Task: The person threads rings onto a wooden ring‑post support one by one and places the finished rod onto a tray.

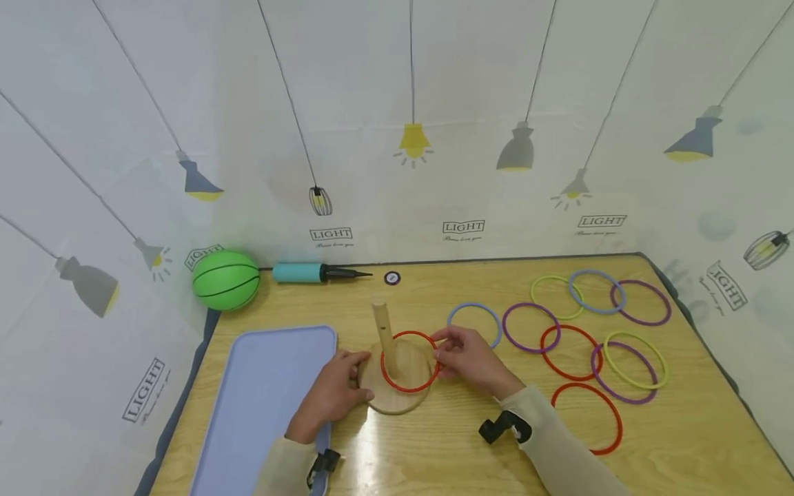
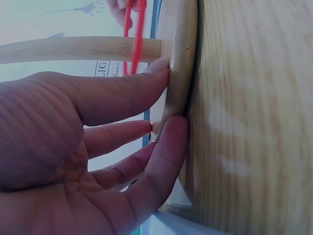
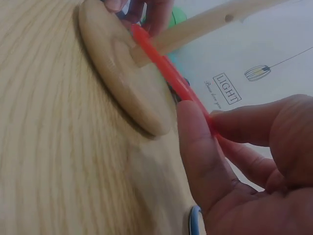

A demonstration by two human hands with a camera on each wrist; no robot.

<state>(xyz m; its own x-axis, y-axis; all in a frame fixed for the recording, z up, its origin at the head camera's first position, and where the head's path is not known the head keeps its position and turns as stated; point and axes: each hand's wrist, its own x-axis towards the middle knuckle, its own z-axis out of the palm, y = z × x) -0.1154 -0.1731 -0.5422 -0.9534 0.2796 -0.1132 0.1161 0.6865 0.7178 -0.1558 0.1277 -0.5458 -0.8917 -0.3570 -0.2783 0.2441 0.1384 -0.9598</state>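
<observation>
Red ring (image 3: 172, 78), edge partly hidden, pinched by right hand (image 1: 470, 356)

The round base (image 1: 397, 401) and its peg (image 1: 386, 337) are smooth wood with a soft sheen. The red ring (image 3: 176, 81) looks like smooth plastic, as does the tray (image 1: 267, 399); the wood-grained table (image 1: 428, 448) is glossy, the backdrop (image 1: 366, 83) matt, like creased cloth.

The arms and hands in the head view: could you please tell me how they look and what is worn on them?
The left sleeve and right sleeve are plain, pale beige and long. Each has a small black device at its wrist end. The left hand and right hand are bare, with no gloves or jewellery visible.
</observation>
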